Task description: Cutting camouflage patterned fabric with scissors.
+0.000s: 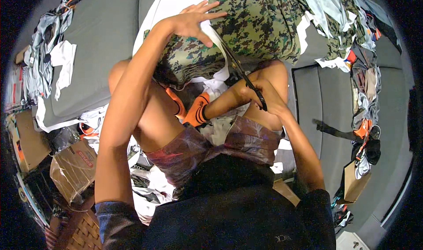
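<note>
My left hand (pixel 190 23) lies with its fingers spread where white material (pixel 180 1) meets green camouflage cloth (pixel 257 23). In my right hand (pixel 269 97) is a pair of long scissors (pixel 239 68), my fingers around its dark handles. The blades point up and left, toward my left hand, and run beside a narrow white strip (pixel 225 69) that hangs from the white material. Whether the blades are parted cannot be made out. The camouflage cloth bulges over a cushion-like shape in front of my crossed legs.
Orange socks (pixel 198 109) are on my feet below the cloth. Grey sofa cushions (pixel 105 34) lie on both sides. White scraps (pixel 64 63) and cloth offcuts (pixel 328 12) are strewn about. At lower left stands a cardboard box (pixel 75 170); a dark strap (pixel 335 131) lies right.
</note>
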{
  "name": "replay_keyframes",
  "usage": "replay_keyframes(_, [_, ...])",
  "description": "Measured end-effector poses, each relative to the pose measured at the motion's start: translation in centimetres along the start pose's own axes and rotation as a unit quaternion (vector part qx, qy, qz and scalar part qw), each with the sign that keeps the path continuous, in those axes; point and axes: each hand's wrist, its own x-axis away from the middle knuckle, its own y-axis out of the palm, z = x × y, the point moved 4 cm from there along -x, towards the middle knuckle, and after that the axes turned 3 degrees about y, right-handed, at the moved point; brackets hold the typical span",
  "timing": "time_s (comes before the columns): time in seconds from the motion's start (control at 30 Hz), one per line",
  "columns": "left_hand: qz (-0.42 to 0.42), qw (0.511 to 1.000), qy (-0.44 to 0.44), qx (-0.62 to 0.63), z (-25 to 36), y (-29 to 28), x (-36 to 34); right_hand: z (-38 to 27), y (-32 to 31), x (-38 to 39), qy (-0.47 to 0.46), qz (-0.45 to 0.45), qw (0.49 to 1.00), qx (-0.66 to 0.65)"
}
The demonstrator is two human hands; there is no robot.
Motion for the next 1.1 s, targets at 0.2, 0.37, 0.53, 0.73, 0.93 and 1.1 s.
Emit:
replay_keyframes(0.2, [0.009, 1.0, -0.005, 0.006, -0.3, 0.1, 0.0, -0.7, 0.2, 0.2, -0.026, 0.0, 0.999, -0.019])
replay_keyframes(0.37, [0.006, 1.0, -0.013, 0.012, -0.5, 0.3, -0.2, -0.6, 0.6, 0.5, -0.001, 0.011, 1.0, -0.021])
replay_keyframes(0.53, [0.008, 1.0, -0.025, 0.007, -0.8, 0.3, -0.1, -0.4, 1.1, 0.5, -0.008, 0.012, 0.999, -0.04])
replay_keyframes(0.73, [0.014, 0.999, -0.037, 0.003, -0.9, 0.2, -0.2, 0.3, 1.7, 0.7, -0.001, 0.034, 0.999, -0.019])
replay_keyframes(0.93, [0.021, 0.999, -0.045, 0.006, -1.2, 0.4, -0.3, 0.4, 2.1, 0.7, 0.003, 0.047, 0.999, -0.026])
replay_keyframes(1.1, [0.029, 0.999, -0.045, 0.008, -1.4, 0.6, -0.3, 0.1, 2.1, 0.7, -0.018, 0.062, 0.998, -0.026])
